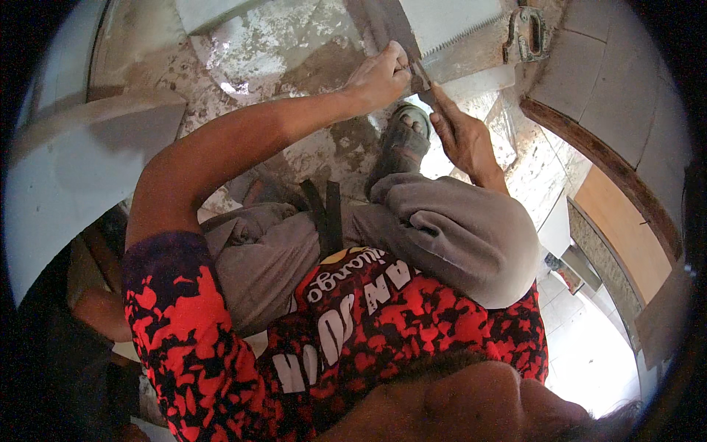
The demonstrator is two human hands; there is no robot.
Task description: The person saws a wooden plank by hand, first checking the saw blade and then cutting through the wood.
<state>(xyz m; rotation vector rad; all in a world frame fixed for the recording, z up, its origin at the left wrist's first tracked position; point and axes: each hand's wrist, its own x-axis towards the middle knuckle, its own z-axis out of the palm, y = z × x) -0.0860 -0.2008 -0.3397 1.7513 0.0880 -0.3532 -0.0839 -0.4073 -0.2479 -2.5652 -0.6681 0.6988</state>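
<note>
My left hand (379,79) is closed, its fingers curled beside the lower end of a dark, flat strip (383,23). What it grips is hidden under the fingers. My right hand (465,140) wraps round a slim tool with a narrow flat end (420,78), which reaches up to the left hand's fingertips. Its exact kind I cannot make out. Just beyond both hands lies a handsaw (471,50), its toothed edge facing up and left and its worn handle (526,34) to the right.
Below my hands are my sandalled foot (411,125) and bent knee (471,236). The floor (258,55) is stained and patchy. A curved-looking brown edge (604,147) borders tiles at the right. A pale panel (81,169) stands at the left.
</note>
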